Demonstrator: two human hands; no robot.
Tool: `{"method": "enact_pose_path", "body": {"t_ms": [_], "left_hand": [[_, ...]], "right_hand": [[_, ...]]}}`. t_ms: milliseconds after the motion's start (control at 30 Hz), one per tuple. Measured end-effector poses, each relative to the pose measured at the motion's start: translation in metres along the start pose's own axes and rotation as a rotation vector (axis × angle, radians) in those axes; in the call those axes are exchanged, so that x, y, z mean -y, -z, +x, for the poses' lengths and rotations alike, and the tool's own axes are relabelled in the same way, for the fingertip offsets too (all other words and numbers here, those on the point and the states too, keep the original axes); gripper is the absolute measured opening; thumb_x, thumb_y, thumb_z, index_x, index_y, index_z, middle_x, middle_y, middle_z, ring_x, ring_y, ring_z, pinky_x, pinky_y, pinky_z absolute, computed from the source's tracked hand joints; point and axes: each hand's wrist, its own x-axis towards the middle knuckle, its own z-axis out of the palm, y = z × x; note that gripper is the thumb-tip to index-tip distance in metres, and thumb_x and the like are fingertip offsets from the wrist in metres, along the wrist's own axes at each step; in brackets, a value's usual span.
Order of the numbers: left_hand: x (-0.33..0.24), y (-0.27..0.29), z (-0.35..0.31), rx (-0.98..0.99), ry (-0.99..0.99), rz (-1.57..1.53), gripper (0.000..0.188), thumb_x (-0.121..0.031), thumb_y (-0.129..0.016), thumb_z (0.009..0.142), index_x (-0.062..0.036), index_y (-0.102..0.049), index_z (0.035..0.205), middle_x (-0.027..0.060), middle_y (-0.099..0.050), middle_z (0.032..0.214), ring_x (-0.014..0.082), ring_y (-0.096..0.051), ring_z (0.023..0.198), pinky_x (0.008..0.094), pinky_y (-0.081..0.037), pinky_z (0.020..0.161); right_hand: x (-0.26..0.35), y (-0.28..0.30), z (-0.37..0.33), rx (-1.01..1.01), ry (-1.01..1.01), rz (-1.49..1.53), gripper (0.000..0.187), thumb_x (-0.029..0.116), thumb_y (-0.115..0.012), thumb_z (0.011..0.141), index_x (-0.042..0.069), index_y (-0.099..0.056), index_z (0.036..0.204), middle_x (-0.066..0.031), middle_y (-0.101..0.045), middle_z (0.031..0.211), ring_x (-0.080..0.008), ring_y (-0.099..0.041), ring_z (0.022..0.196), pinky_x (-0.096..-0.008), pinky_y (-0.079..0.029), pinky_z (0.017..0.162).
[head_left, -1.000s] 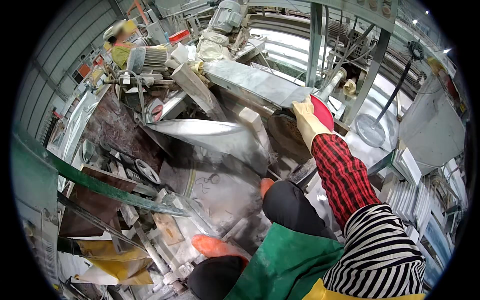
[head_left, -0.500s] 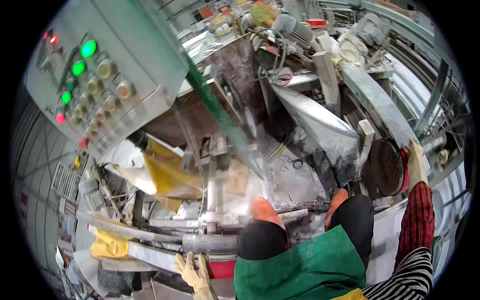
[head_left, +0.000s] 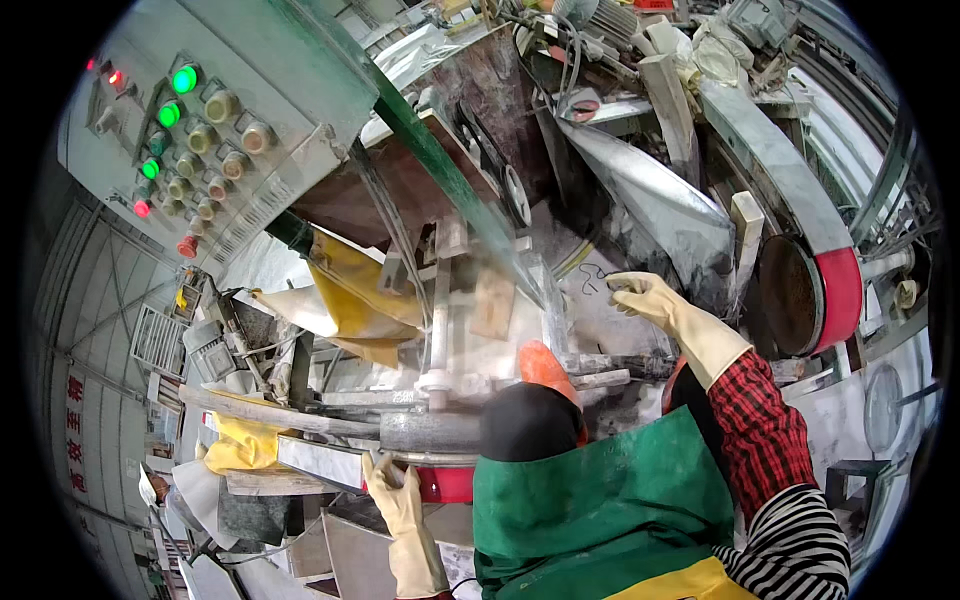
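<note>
We see the two gloved hands well apart from each other; the left hand (head_left: 393,490) comes up from the lower edge with its forearm nearly upright, its fingers pointing away from the body and slightly parted, touching where a pale strip (head_left: 318,461) meets a red band (head_left: 447,485); whether it grips there we cannot tell.

The right hand (head_left: 652,305) is raised before the knees, its forearm slanting up and leftward in a red-and-black checked sleeve (head_left: 757,435); its fingers bend inward, and we cannot tell whether the tips meet or hold anything.

The pale strip and red band lie at the lower left, just beside the green apron (head_left: 600,505); on the right we find a second red band (head_left: 840,295), clear of the right hand, curving beside a dark round wheel (head_left: 790,295), with a long pale beam (head_left: 775,165) above it.
</note>
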Motion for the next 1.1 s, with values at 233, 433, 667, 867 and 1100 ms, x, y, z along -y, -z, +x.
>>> {"method": "enact_pose_path", "body": {"t_ms": [233,433,667,867,1100], "left_hand": [[-0.17,-0.095,0.08,0.469,-0.731,0.057,0.068,-0.004,-0.078,0.077,-0.0033,-0.053,0.14,0.025,-0.031,0.16,0.0376,-0.036,0.148,0.0435,-0.029,0.122],[-0.286,-0.217,0.096,0.856,-1.135,0.039,0.079,-0.015,-0.083,0.076,-0.0047,-0.046,0.145,0.0246,-0.035,0.158,0.0417,-0.036,0.146,0.0439,-0.032,0.121],[-0.307,-0.261,0.091,1.003,-1.242,-0.059,0.08,-0.018,-0.085,0.077,-0.0033,-0.046,0.145,0.0273,-0.038,0.156,0.0415,-0.04,0.143,0.0417,-0.036,0.118],[-0.154,-0.156,0.149,0.497,-0.761,0.274,0.051,-0.016,-0.075,0.088,-0.0039,-0.059,0.135,0.0204,-0.056,0.143,0.0377,-0.05,0.136,0.0423,-0.041,0.113],[0.007,0.019,0.105,0.085,-0.161,0.855,0.049,-0.034,-0.069,0.092,-0.0067,-0.063,0.133,0.016,-0.057,0.143,0.0371,-0.05,0.133,0.0461,-0.041,0.109]], "right_hand": [[0.018,-0.046,-0.012,0.196,-0.064,0.153,0.055,0.033,-0.063,0.1,0.006,-0.052,0.146,-0.0109,-0.07,0.116,-0.0163,-0.067,0.093,-0.0307,-0.057,0.081],[0.049,-0.07,-0.021,0.168,0.027,0.468,0.067,0.032,-0.06,0.103,0.008,-0.029,0.157,-0.0154,-0.058,0.137,-0.022,-0.061,0.115,-0.0375,-0.054,0.095],[0.027,-0.031,0.005,-0.392,0.237,0.272,0.06,0.003,-0.059,0.093,0.004,-0.039,0.15,-0.0147,-0.062,0.127,-0.0205,-0.064,0.108,-0.0344,-0.056,0.09],[0.002,0.007,0.018,-0.702,0.087,0.512,0.055,-0.001,-0.058,0.094,0.009,-0.042,0.146,-0.0124,-0.065,0.125,-0.0257,-0.07,0.103,-0.0393,-0.062,0.081],[-0.017,0.025,0.025,-0.74,-0.06,0.473,0.044,0.0,-0.057,0.092,0.011,-0.046,0.134,-0.0109,-0.062,0.116,-0.0268,-0.068,0.096,-0.0438,-0.062,0.079]]}}
